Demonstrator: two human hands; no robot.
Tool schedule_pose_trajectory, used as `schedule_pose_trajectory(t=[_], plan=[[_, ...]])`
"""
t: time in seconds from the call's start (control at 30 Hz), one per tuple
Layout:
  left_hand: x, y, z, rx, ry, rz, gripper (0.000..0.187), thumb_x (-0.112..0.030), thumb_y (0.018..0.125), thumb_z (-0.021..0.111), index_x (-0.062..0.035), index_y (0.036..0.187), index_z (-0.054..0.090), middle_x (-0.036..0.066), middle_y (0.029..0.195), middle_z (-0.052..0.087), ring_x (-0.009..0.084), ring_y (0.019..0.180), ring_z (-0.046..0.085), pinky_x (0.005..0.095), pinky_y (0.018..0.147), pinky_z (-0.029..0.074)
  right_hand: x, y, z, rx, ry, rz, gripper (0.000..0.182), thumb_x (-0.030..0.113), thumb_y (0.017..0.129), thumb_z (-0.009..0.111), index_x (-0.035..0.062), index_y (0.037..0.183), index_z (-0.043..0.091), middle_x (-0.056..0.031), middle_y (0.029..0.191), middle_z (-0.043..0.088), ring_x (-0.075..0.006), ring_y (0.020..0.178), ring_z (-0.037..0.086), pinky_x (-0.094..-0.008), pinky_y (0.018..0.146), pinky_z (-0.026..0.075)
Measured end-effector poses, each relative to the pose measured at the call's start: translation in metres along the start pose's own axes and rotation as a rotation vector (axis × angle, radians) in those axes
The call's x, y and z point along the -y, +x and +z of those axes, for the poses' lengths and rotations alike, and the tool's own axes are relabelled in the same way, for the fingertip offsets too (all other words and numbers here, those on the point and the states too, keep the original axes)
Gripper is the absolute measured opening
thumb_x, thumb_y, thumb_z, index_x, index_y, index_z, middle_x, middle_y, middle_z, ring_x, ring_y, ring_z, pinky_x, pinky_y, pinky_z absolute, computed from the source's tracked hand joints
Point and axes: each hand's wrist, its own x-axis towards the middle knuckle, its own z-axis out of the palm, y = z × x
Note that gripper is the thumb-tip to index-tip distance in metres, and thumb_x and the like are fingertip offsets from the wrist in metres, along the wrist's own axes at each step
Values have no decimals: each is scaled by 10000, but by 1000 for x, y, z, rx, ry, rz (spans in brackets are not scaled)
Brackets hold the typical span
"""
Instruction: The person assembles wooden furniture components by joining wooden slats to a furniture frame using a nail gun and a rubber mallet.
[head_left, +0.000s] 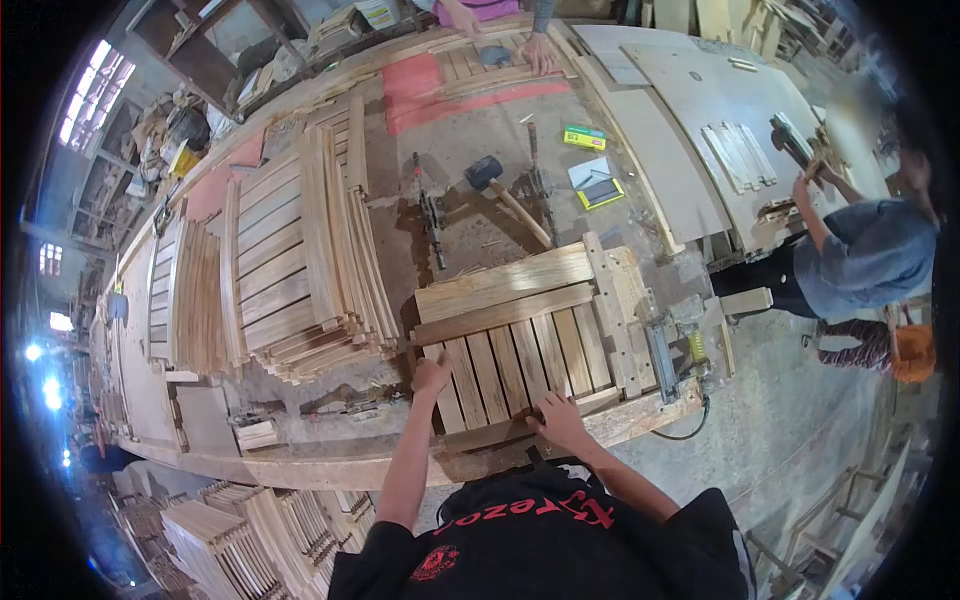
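A slatted wooden panel (pixel 515 365) lies in front of me at the bench's near edge, its slats set side by side with dark gaps between them. My left hand (pixel 432 374) is closed at the panel's left edge, fingers curled round its frame. On the near right part of the panel rests my right hand (pixel 560 420), fingers apart and laid over the slats and near rail. Beyond the slats, a wide board (pixel 505 282) lies along the far side. At the right end stands a wooden jig block (pixel 625 320) with a metal clamp (pixel 662 358) beside it.
Stacked slatted panels (pixel 290 250) fill the bench's left side. A mallet (pixel 484 173), bar clamps (pixel 430 215) and a green-yellow box (pixel 584 136) lie farther back. Another person's hands (pixel 540 52) work at the far end. A co-worker (pixel 860 250) holds a tool at right.
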Motion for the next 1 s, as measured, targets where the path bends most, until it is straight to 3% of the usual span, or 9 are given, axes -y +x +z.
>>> schedule_pose_trajectory(t=[0.1, 0.13, 0.27, 0.37, 0.57, 0.67, 0.87, 0.93, 1.0], plan=[[15, -32, -20, 154, 395, 215, 578, -516, 872, 550, 7, 1113, 600, 270, 1051, 653, 387, 1044, 632, 522, 848, 501, -11, -3, 17, -127, -22, 51, 375, 374, 821, 660, 81, 1049, 607, -152, 1053, 563, -369, 1051, 531, -514, 886, 426], [40, -32, -12, 82, 324, 251, 556, -471, 846, 601, -71, 1221, 511, 236, 1084, 636, 400, 1018, 620, 537, 815, 497, -12, -5, 24, -180, -33, 41, 376, 364, 814, 663, 83, 1057, 602, -157, 1046, 560, -375, 1052, 526, -517, 882, 425], [82, -81, 3, -304, 91, 67, 477, -413, 863, 620, -51, 1140, 478, 212, 1047, 609, 413, 981, 610, 531, 783, 497, -15, -2, 44, -212, -196, 75, 383, 365, 773, 646, 80, 1025, 600, -174, 1023, 549, -399, 1026, 505, -532, 882, 415], [115, -80, 34, -33, 4, 54, 392, -359, 905, 588, -26, 1070, 462, 225, 1017, 587, 428, 967, 598, 518, 761, 499, -1, 0, 31, -191, -104, 135, 381, 340, 764, 643, 63, 1019, 591, -181, 1073, 539, -402, 1058, 490, -538, 932, 390], [119, -75, 52, -140, -142, 330, 383, -371, 918, 587, -34, 1033, 449, 244, 998, 608, 452, 910, 613, 533, 723, 504, 4, 1, 29, -153, -195, 156, 383, 327, 763, 645, 72, 1044, 587, -168, 1082, 532, -382, 1063, 473, -516, 942, 378], [107, -85, 16, 150, -2, 223, 416, -411, 914, 591, -44, 1049, 449, 233, 901, 643, 464, 822, 628, 550, 695, 507, 7, 3, 27, -103, -206, 175, 384, 327, 765, 644, 76, 1049, 586, -168, 1084, 533, -373, 1048, 476, -512, 933, 380], [106, -80, 12, 84, 87, 252, 395, -429, 928, 571, -42, 991, 526, 222, 836, 661, 447, 807, 644, 535, 692, 511, 8, 6, 26, -81, -205, 196, 433, 372, 773, 640, 75, 1083, 582, -177, 1088, 536, -381, 1067, 476, -517, 954, 374], [122, -72, -3, -131, -175, 38, 378, -386, 921, 587, -8, 944, 602, 208, 872, 668, 415, 843, 647, 501, 722, 505, 7, 5, 30, -80, -223, 213, 420, 364, 774, 639, 82, 1079, 583, -171, 1103, 531, -381, 1066, 469, -525, 942, 371], [197, -32, 1, -699, -375, 56, 351, -337, 913, 584, 6, 950, 651, 205, 936, 666, 391, 878, 632, 475, 760, 491, 6, 6, 32, -64, -207, 239, 431, 376, 775, 631, 84, 1088, 583, -175, 1109, 526, -391, 1072, 462, -532, 939, 367]])
